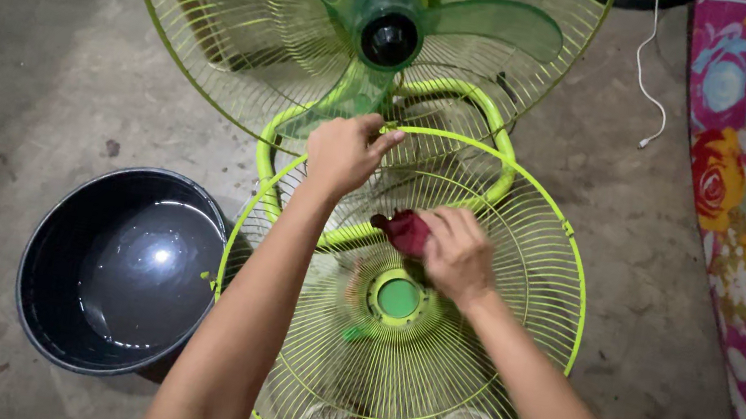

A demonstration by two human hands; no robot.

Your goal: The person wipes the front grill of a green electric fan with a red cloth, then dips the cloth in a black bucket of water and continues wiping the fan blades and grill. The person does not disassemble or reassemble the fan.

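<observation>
a: which step is this?

b: wiping, i'd say. the right hand [457, 250] has its fingers closed on a dark red rag [404, 230], pressed to the wires of the loose grille [517, 288], just above its green hub [397, 298].

a: and the other hand?

b: the left hand [343, 149] has its fingers curled over the grille's top rim, holding it tilted up. the rag sits below and to the right of those fingers, near but not touching them.

a: what else is close?

b: the fan [388, 37] with its blades stands beyond the left fingers. a black basin [50, 291] of water rests on the floor [23, 73], well left of both hands.

a: what does the next move call for?

b: probably a steady rim grip, while the rag follows the wires outward with light pressure, since thin wires bend. the rag may need a dip in the basin.
</observation>
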